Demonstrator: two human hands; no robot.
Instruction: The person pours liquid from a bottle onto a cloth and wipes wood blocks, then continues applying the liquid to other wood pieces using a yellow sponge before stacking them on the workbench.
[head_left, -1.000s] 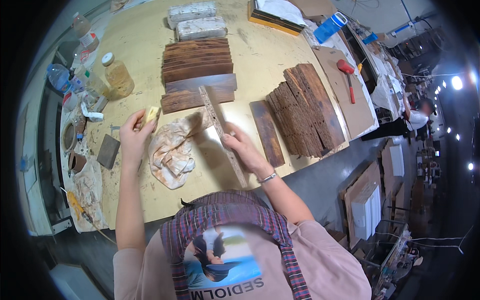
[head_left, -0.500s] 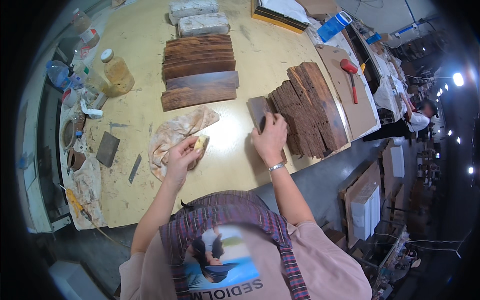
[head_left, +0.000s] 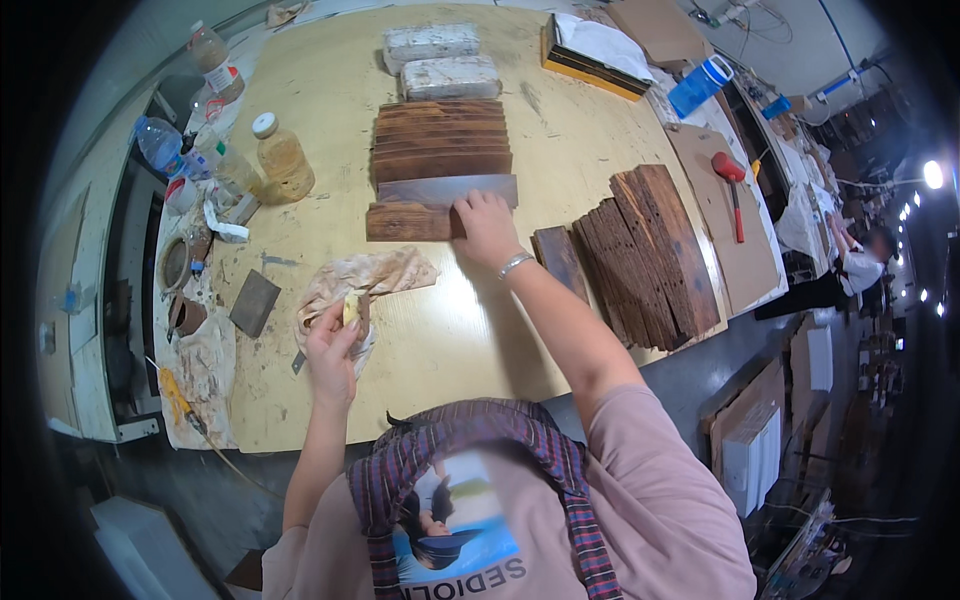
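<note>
Scuffed, pale yellow tabletop (head_left: 330, 90) runs smooth beneath the work I follow from afar. On it, thin brown boards (head_left: 440, 138) overlap like shingles, their grain running lengthwise. I see the right hand (head_left: 487, 228) at the right end of the front board (head_left: 408, 223), fingers slightly bent, near a glossy board (head_left: 412, 190); whether they grip, I cannot tell. With the left hand (head_left: 332, 348), thumb and fingers are pinched on a small yellow block (head_left: 351, 308), beside a crumpled, brown-stained cloth (head_left: 400, 270). Rightward, I find dark planks (head_left: 640, 270) packed together, their surfaces rough and pitted
</note>
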